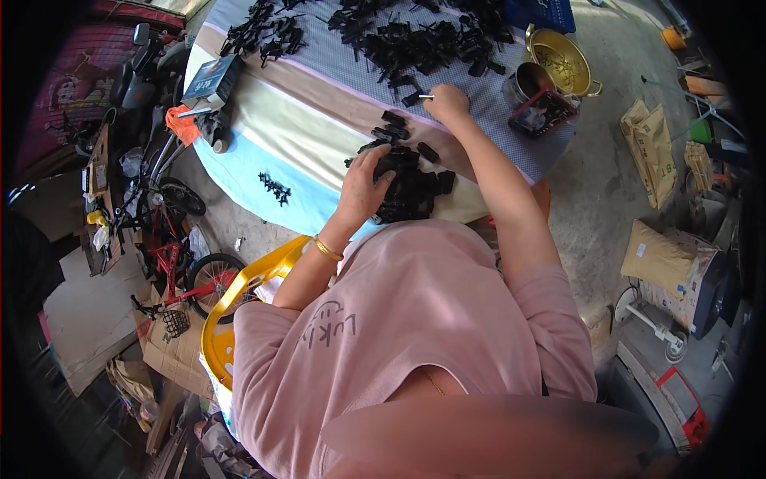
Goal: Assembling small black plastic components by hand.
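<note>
My right hand (447, 104) is closed round a thin pale rod (427, 96), whose left end reaches a small black plastic part (412, 98). What kind of tool the rod is cannot be made out. Closer to my body, my left hand (367, 188) curls over the left side of a near pile of black plastic parts (411, 191), thumb and fingers round some of them. Its fingertips are partly lost against the black. Several loose black parts (392, 120) lie between the hands. A big heap of similar parts (423, 44) covers the far side of the cloth-covered table (279, 104).
To the right stand a gold-coloured two-handled pot (591, 60) with small brass-coloured pieces, a metal bowl (527, 82) and a dark box (542, 114). On the left are a blue box (214, 80) and a small black cluster (274, 189). A yellow chair (219, 343) is beside me.
</note>
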Tool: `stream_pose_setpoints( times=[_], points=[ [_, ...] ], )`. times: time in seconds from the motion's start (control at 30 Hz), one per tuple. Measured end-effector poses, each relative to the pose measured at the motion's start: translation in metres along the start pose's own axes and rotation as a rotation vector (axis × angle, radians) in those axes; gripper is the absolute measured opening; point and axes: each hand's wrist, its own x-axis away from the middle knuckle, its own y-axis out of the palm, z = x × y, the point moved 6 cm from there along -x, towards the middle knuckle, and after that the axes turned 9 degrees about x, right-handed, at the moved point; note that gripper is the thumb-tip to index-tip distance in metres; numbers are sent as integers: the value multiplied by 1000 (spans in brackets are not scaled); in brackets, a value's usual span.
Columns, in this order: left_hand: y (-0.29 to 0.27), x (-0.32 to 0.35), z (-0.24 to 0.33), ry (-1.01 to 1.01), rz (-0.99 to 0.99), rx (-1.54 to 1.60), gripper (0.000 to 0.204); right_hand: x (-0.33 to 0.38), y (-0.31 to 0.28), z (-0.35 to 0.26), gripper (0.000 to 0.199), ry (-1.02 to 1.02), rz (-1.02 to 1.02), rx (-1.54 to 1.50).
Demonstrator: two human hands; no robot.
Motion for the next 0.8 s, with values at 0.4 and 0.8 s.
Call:
stream_pose_setpoints(
  times=[0.4,0.8],
  points=[
    [-4,-24,16,91,-83,141,73,132,-32,-63,11,95,-643,-1251],
    [2,-11,1,-187,2,959,42,161,-70,-52,17,-50,-381,-1403]
  ],
)
